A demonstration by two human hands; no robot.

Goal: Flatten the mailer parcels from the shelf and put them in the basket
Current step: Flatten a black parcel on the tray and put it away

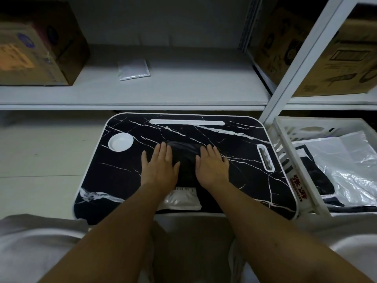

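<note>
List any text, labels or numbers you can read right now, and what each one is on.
Red characters and digits on the white basket near rim: too blurred to read.
Barcode label on the black mailer under both hands: too small to read.
Print on the left cardboard box and right cardboard box: blurred, unreadable.

Black marble-pattern lap tray [126,174] on pale tiled floor [40,156] — white round cup recess [120,142] at its far-left corner. Cardboard boxes — one far left [36,48], two far right [344,58].
</note>
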